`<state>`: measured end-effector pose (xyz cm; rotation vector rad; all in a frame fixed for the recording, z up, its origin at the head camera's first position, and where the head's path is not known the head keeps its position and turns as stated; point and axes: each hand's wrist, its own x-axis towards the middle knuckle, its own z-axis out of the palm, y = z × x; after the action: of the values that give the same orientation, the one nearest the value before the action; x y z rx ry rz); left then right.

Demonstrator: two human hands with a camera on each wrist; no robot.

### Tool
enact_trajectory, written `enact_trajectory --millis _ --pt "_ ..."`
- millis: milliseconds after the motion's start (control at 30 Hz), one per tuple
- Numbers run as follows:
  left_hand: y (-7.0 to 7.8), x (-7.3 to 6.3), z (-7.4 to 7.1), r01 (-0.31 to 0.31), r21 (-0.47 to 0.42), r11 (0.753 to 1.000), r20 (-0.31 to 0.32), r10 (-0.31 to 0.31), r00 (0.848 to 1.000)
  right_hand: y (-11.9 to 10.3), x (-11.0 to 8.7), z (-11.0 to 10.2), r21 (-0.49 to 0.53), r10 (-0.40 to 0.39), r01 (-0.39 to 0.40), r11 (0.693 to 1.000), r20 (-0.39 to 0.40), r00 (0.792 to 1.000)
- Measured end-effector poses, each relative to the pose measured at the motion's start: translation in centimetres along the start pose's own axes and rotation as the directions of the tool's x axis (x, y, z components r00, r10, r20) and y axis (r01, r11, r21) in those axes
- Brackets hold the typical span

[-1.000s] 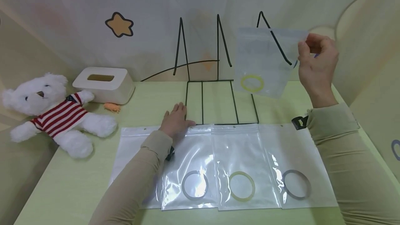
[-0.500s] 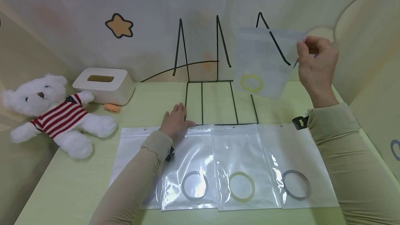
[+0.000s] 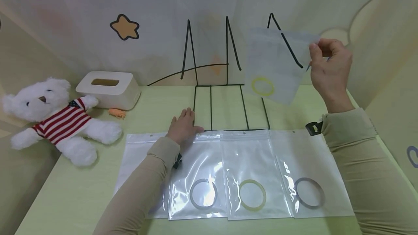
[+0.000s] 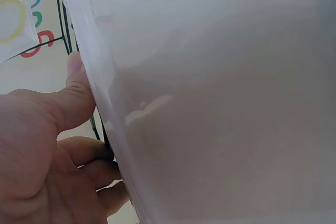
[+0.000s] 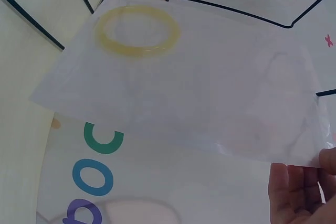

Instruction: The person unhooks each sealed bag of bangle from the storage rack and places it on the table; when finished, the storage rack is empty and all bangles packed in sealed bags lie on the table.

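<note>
My right hand (image 3: 332, 70) pinches the upper right corner of a clear zip bag (image 3: 277, 61) holding a yellow ring (image 3: 272, 87). The bag hangs on the right-hand hook of a black wire rack (image 3: 227, 50), whose wire passes through its top. In the right wrist view, the thumb and fingers at the lower right hold the bag (image 5: 210, 87) by its corner. My left hand (image 3: 183, 126) rests on the front left corner of the rack's base, fingers pointing forward. Its thumb (image 4: 79, 87) lies beside the wire and a bag's edge in the left wrist view.
Several clear zip bags lie overlapping along the table's front, including ones with a grey ring (image 3: 191, 194) and a yellow ring (image 3: 241, 195). At left are a white teddy bear (image 3: 62, 122), a tissue box (image 3: 109, 90) and a small orange item (image 3: 117, 112). A wall stands behind the rack.
The hanging bag has swung slightly, its lower right corner dipping and shifting left. My right hand has drifted slightly down and left, still pinching its corner. The left hand keeps its place.
</note>
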<state>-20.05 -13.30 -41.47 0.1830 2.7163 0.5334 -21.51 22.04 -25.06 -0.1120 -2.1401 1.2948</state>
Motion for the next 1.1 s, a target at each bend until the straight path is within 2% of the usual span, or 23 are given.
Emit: enact_trajectory --millis 267,567,1100 --pt "-0.1 0.2 -0.1 -0.004 0.008 1.0 0.009 0.004 1.0 -0.3 0.1 0.0 0.013 -0.007 0.007 1.0 -0.008 1.0" --pt "0.1 0.1 -0.3 -0.006 0.002 1.0 0.01 0.006 1.0 -0.5 0.3 -0.3 0.049 0.014 -0.015 0.999 0.027 1.0" --pt "-0.1 0.2 0.0 -0.001 0.021 1.0 0.008 0.001 1.0 -1.4 -0.7 -1.2 0.106 0.029 -0.031 0.994 0.024 0.999"
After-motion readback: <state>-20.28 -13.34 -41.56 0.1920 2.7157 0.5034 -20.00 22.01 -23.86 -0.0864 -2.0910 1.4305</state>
